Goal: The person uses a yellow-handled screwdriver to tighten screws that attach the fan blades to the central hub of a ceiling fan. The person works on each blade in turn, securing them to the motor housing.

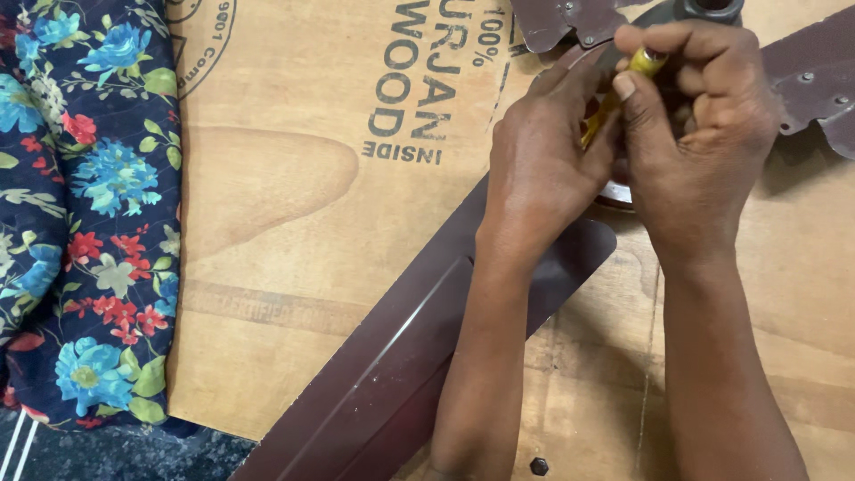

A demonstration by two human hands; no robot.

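Starting at the left edge, a dark floral cloth (85, 214) with blue and red blooms lies beside a pale plywood surface (294, 223) that carries printed lettering. Farther right, a long maroon fan blade (401, 356) runs diagonally from the bottom edge up toward the hands, smooth and glossy with a raised rib along its length. It looks like thin sheet metal: probably stiff but light, slick on its painted face, and liable to bend if levered from the far tip, so it would best be held near its broad root end.

The left hand (543, 169) rests over that root end, its fingers (570, 85) curled closed around the lower part of a yellow-handled tool (643, 61), seemingly a screwdriver. The right hand (695, 134) sits just beside it, touching it, fingers wrapped tight over the top of the same handle. The tool looks hard, narrow and easy to grip; its tip is hidden beneath the hands.

Behind them stands the dark fan hub (708, 11), with further maroon blade brackets (557, 20) showing rivets at the top, another bracket (815, 85) at far right. A small dark bolt head (538, 465) sits in the surface near the bottom.
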